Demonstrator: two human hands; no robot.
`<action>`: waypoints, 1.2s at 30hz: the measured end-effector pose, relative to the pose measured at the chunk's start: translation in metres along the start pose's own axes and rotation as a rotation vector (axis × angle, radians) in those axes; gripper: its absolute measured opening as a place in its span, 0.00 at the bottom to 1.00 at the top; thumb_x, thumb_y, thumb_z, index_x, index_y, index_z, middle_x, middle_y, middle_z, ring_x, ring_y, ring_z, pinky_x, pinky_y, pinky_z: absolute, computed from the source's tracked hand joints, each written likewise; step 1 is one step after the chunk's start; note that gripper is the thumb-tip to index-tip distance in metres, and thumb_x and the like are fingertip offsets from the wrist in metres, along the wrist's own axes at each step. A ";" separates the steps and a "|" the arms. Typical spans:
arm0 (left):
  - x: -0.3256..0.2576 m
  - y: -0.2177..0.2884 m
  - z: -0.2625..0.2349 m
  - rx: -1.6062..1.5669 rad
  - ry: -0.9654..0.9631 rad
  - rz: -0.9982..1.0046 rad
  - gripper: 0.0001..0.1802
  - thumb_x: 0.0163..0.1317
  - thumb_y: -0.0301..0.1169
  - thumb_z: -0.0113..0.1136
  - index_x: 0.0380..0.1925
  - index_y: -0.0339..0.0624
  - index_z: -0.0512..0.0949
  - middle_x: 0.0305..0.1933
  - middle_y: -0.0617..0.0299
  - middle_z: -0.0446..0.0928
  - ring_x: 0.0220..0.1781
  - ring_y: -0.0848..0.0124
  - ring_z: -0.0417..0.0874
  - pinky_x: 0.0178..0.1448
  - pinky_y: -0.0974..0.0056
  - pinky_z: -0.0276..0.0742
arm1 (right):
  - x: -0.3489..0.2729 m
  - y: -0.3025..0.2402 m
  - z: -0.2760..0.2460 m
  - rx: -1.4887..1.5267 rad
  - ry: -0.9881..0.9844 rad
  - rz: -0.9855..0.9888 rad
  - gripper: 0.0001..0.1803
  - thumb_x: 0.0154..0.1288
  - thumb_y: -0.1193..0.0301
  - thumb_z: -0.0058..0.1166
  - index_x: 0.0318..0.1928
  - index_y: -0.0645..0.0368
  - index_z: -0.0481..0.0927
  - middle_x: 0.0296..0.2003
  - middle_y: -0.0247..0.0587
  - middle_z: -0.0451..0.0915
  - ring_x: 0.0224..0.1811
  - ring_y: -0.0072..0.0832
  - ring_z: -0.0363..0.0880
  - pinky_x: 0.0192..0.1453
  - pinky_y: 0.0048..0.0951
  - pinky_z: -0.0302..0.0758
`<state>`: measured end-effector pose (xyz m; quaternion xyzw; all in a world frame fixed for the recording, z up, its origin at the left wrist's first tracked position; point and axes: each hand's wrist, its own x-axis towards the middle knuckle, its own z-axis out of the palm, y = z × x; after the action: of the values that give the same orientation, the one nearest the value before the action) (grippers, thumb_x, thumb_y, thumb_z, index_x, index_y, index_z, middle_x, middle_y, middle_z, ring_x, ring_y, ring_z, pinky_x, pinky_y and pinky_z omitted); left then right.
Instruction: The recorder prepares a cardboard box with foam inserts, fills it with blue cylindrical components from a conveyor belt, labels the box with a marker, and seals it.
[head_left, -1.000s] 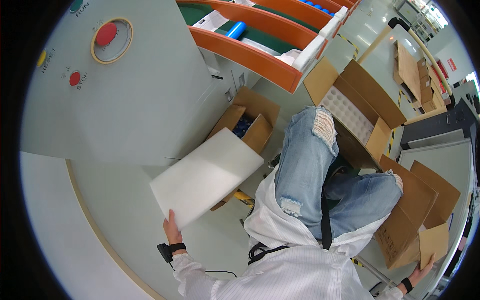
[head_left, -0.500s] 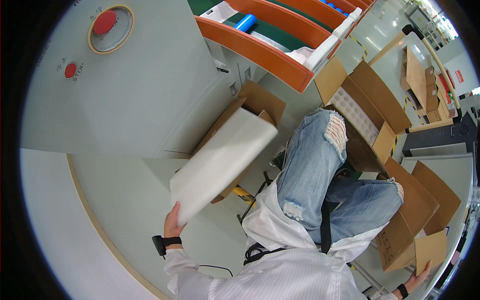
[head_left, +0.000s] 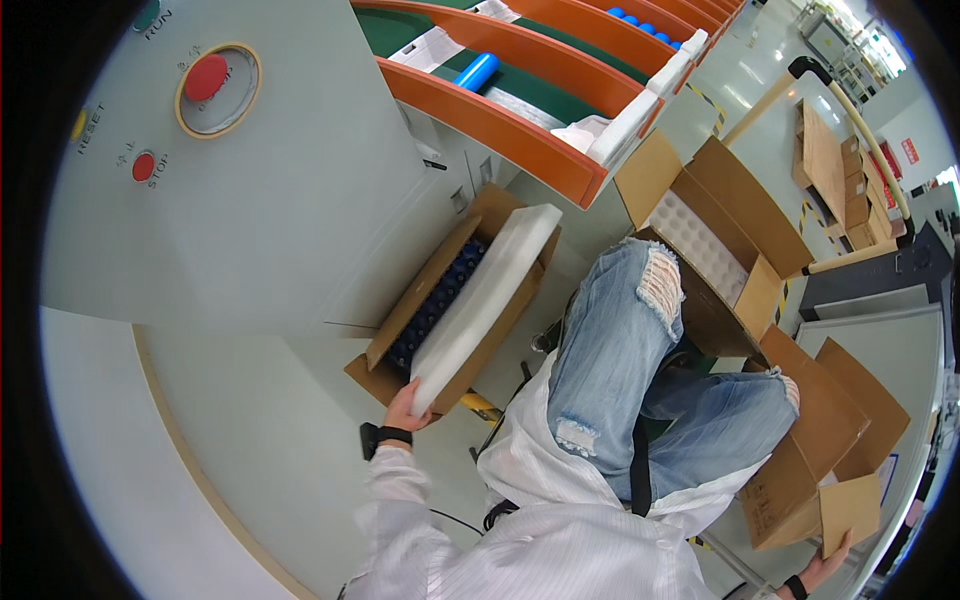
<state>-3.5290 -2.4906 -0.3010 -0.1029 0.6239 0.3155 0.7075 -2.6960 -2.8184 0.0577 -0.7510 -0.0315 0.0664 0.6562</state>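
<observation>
Over the box (head_left: 395, 345), left hand (head_left: 405, 405) clamped on tilted foam sheet (head_left: 485, 295). Could snag the rim and bend. Right hand (head_left: 825, 570) gripping another box's flap (head_left: 850, 510).

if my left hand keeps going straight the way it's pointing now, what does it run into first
Probably the open cardboard box beside the machine. The left hand grips the near corner of the white foam sheet and points up along it, over the box's near edge, toward the dark blue items packed inside. Depth is hard to judge.
</observation>
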 end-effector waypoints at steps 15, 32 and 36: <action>0.085 -0.062 0.032 -0.033 0.146 0.588 0.32 0.65 0.49 0.56 0.54 0.28 0.71 0.51 0.54 0.77 0.47 0.64 0.81 0.48 0.59 0.78 | -0.036 -0.032 0.037 -0.062 -0.037 -0.077 0.26 0.62 0.60 0.60 0.55 0.64 0.73 0.47 0.48 0.78 0.43 0.38 0.78 0.45 0.31 0.75; 0.106 -0.030 0.068 1.581 0.561 0.677 0.51 0.53 0.53 0.65 0.71 0.46 0.52 0.68 0.34 0.56 0.67 0.43 0.65 0.67 0.48 0.65 | -0.004 -0.026 0.000 -0.684 -0.054 -0.518 0.24 0.53 0.71 0.64 0.52 0.67 0.78 0.40 0.57 0.82 0.39 0.41 0.80 0.45 0.35 0.79; 0.177 -0.026 0.088 1.856 0.316 0.745 0.46 0.56 0.55 0.61 0.71 0.52 0.55 0.66 0.34 0.61 0.65 0.46 0.68 0.63 0.50 0.69 | 0.000 -0.025 -0.020 -0.920 -0.105 -0.683 0.26 0.52 0.73 0.65 0.52 0.68 0.77 0.41 0.59 0.81 0.40 0.42 0.81 0.45 0.35 0.79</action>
<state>-3.4381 -2.4075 -0.4580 0.6485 0.7016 -0.1108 0.2736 -2.6920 -2.8348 0.0847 -0.9022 -0.3303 -0.1326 0.2437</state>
